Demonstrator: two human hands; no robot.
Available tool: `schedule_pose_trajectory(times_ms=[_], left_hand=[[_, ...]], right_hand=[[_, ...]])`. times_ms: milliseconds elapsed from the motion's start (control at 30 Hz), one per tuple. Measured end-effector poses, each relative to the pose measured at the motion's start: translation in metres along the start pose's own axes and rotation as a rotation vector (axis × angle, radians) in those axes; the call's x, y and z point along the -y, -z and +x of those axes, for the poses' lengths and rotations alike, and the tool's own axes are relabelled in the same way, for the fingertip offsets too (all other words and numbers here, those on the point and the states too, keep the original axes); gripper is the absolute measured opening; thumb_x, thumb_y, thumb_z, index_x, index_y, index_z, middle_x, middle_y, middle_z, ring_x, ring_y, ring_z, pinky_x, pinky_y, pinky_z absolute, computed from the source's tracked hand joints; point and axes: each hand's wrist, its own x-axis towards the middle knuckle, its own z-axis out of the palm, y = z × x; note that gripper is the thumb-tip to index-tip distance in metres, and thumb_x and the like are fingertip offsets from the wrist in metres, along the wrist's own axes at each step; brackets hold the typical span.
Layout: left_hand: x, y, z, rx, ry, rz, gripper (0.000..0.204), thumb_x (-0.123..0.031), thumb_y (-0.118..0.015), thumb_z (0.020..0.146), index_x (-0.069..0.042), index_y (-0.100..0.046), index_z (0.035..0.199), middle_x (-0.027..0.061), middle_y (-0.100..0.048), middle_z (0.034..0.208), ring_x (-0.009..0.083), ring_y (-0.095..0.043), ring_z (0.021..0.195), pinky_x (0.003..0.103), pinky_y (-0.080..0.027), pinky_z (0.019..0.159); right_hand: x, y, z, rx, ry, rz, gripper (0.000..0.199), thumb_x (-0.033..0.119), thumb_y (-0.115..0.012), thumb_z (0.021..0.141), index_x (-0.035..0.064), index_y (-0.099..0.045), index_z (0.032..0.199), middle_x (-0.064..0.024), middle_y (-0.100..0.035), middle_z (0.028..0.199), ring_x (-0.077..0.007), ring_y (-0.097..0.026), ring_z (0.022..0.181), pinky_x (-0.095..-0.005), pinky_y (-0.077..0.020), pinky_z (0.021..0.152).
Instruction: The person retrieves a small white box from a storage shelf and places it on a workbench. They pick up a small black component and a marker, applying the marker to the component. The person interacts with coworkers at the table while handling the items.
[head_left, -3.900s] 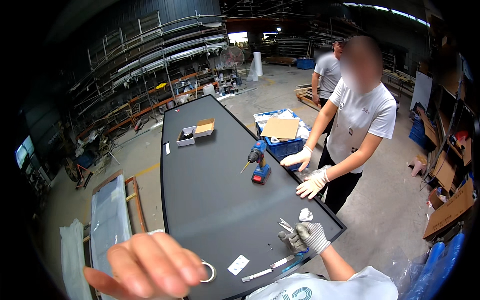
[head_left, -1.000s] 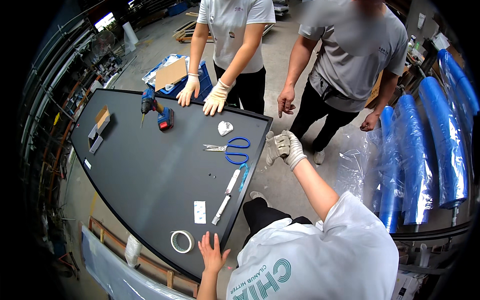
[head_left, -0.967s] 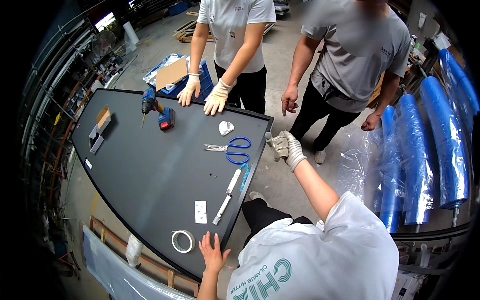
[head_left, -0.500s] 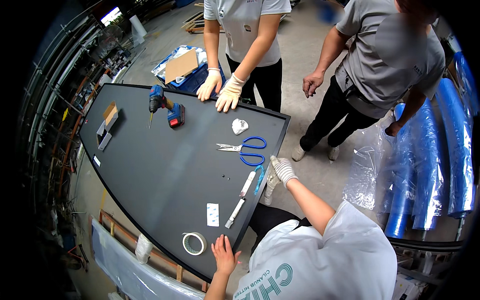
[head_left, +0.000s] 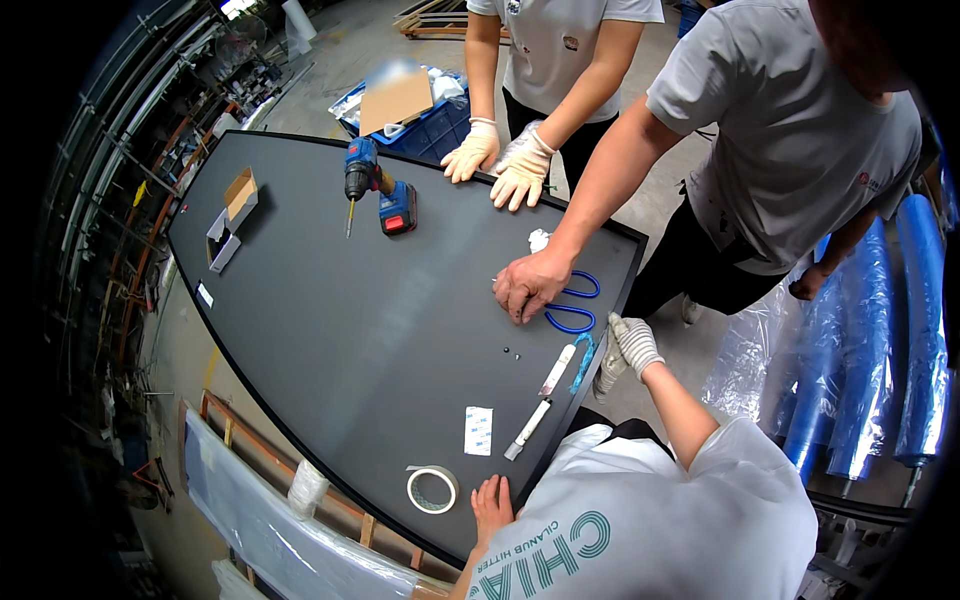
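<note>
My bare left hand [head_left: 491, 508] rests on the edge of a dark grey panel [head_left: 330, 300], fingers stretched out. A roll of pale tape [head_left: 432, 490] lies beside it. My gloved right hand [head_left: 636, 345], at the panel's right edge, is closed on a loose striped glove [head_left: 608, 374] hanging down. Near that hand lie a white stick-like tool [head_left: 558, 370] with a blue cord [head_left: 583, 364], a white pen-shaped tool [head_left: 528, 431] and a white packet [head_left: 478, 431]. A co-worker's bare hand [head_left: 532, 285] covers the blades of blue-handled scissors [head_left: 570, 318].
Another co-worker's gloved hands [head_left: 500, 165] press on the far edge. A cordless drill [head_left: 378, 185] and a box [head_left: 232, 218] stand on the panel. Behind is a blue crate [head_left: 430, 135]. Blue film rolls [head_left: 862, 350] are at right, a wrapped panel [head_left: 270, 510] at lower left.
The co-worker in grey has stepped closer and reached a bare hand onto the scissors. The panel and its things appear shifted right in view. My hands keep their places on the panel's edge.
</note>
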Motion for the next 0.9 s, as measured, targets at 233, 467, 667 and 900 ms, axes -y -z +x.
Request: schedule_pose_trajectory(times_ms=[233, 467, 667, 900], left_hand=[[-0.005, 0.001, 0.000, -0.052, 0.047, -0.094, 0.057, -0.027, -0.053, 0.088, 0.002, -0.038, 0.135, 0.0179, -0.034, 0.137, 0.0341, -0.031, 0.129, 0.054, -0.023, 0.107], [-0.005, 0.006, -0.001, -0.084, 0.057, -0.042, 0.059, -0.031, -0.052, 0.089, 0.002, -0.037, 0.136, 0.0178, -0.035, 0.137, 0.0344, -0.031, 0.128, 0.055, -0.025, 0.106], [-0.002, -0.002, -0.004, -0.129, 0.058, -0.007, 0.056, -0.029, -0.052, 0.089, 0.001, -0.039, 0.134, 0.0170, -0.035, 0.136, 0.0331, -0.032, 0.128, 0.055, -0.025, 0.106], [-0.002, -0.003, -0.004, -0.117, 0.056, 0.013, 0.054, -0.028, -0.052, 0.089, 0.000, -0.041, 0.133, 0.0165, -0.036, 0.136, 0.0322, -0.033, 0.127, 0.054, -0.025, 0.106]], right_hand=[[-0.030, -0.012, 0.006, -0.051, 0.016, 0.297, 0.049, 0.043, -0.052, 0.091, -0.0014, -0.063, 0.074, -0.0035, -0.056, 0.064, -0.0122, -0.049, 0.060, -0.0315, -0.0442, 0.060], [-0.024, -0.010, 0.006, -0.042, -0.035, 0.229, 0.050, 0.045, -0.052, 0.091, -0.0023, -0.064, 0.079, -0.0054, -0.058, 0.068, -0.0146, -0.051, 0.064, -0.0326, -0.0447, 0.063], [-0.021, -0.015, 0.006, -0.050, -0.015, 0.269, 0.048, 0.043, -0.052, 0.091, -0.0022, -0.065, 0.081, -0.0059, -0.060, 0.069, -0.0148, -0.053, 0.065, -0.0319, -0.0454, 0.065], [0.026, 0.018, -0.021, 0.189, -0.017, 0.246, 0.042, 0.037, -0.053, 0.092, 0.0016, -0.063, 0.072, -0.0039, -0.060, 0.061, -0.0127, -0.054, 0.054, -0.0272, -0.0450, 0.055]])
